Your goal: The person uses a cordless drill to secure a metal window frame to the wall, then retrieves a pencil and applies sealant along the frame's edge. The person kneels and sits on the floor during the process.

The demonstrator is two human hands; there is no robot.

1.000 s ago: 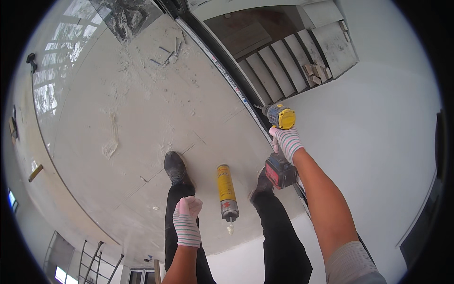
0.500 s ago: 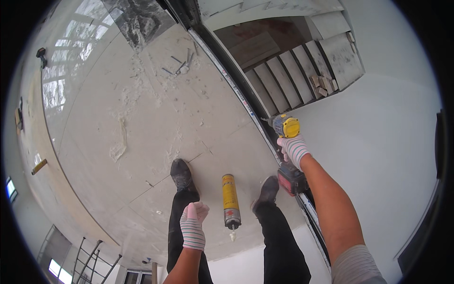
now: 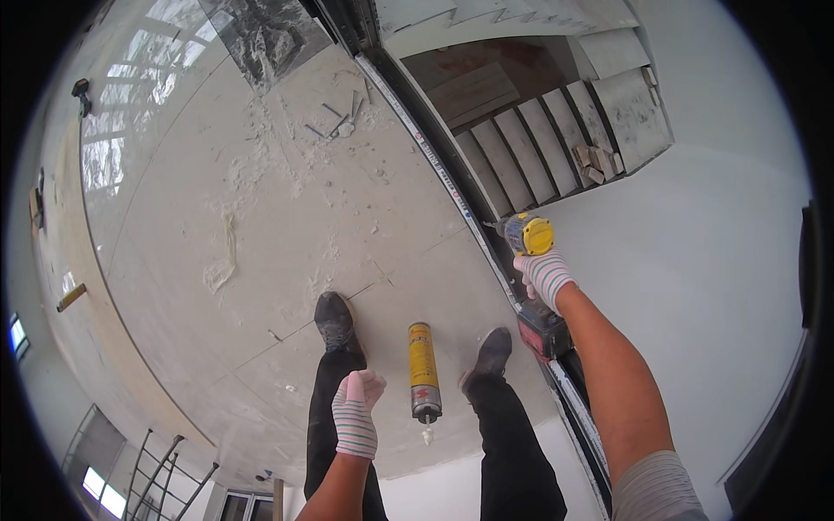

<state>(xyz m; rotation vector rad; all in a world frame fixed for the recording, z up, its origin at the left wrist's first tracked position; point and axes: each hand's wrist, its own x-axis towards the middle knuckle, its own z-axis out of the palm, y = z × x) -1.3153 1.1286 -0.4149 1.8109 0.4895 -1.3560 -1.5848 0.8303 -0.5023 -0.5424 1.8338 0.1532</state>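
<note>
A striped white glove covers my right hand (image 3: pixel 545 276), which is wrapped round the handle of a yellow and grey cordless drill (image 3: pixel 532 234). The drill's nose points left, over the dark metal channel (image 3: pixel 486 234), and its bulky battery (image 3: pixel 542 331) shows below my wrist. In a matching glove, my left hand (image 3: pixel 356 410) is held above my left leg, its fingers curled together; whatever may be inside them is hidden. Between my shoes is a yellow and silver foam can (image 3: pixel 424 369) with a whitish lump at its nozzle, touched by neither hand.
Beyond the channel, a stairwell (image 3: pixel 530 143) drops away, with wood blocks (image 3: pixel 595 163) on a step. Metal strips (image 3: pixel 334 122), rubble and a plastic scrap (image 3: pixel 222 260) lie on the dusty floor (image 3: pixel 287 217). Another tool (image 3: pixel 82 95) is far left; a metal frame (image 3: pixel 165 478) stands lower left.
The view has shifted slightly, so the floor and stairwell sit a little differently. Both hands keep nearly the same pose, the right still gripping the drill by the channel.
</note>
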